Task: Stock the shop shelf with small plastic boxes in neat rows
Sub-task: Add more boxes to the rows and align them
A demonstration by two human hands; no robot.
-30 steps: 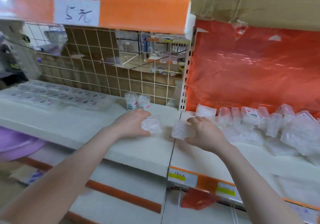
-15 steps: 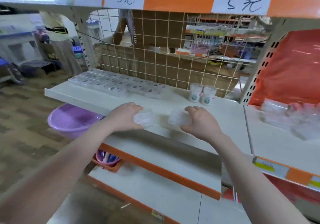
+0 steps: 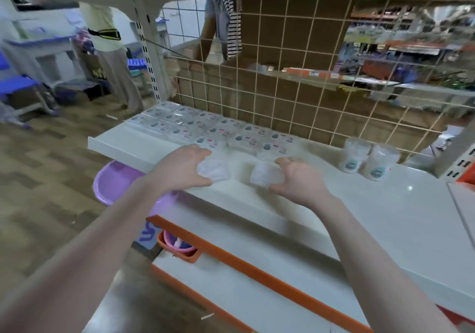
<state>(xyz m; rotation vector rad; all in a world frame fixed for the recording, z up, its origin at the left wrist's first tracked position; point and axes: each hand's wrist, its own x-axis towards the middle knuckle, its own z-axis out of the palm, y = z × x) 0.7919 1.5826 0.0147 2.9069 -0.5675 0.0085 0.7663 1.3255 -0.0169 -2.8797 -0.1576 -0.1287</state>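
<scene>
1. A small clear plastic box [image 3: 213, 169] is held in the left hand [image 3: 180, 169], the fingers and thumb curled round its left side, so the left grip is closed on it.
2. A second clear plastic box [image 3: 266, 175] is held in the right hand [image 3: 298, 179], with fingers curled above it and the thumb below, so the right grip is closed on that box as well.
3. Both boxes are seen over the front part of the white shelf [image 3: 385, 219], near each other but apart; whether they rest on the surface or are held just above it cannot be told.
4. Rows of similar clear boxes [image 3: 205, 127] are laid flat along the back left of the same shelf, just in front of the wire grid back panel [image 3: 295, 75].
5. Two clear tubs with round labels [image 3: 366, 159] are stood upright and touching, to the right of the rows, near the grid.
6. A purple basin [image 3: 113, 183] is seen below the left end of the shelf.
7. An orange-edged lower shelf [image 3: 257, 268] is seen beneath, and a small orange tray [image 3: 180, 251] is tucked at its left end.
8. Behind the grid, another person's arm and a striped garment [image 3: 231, 24] are seen.
</scene>
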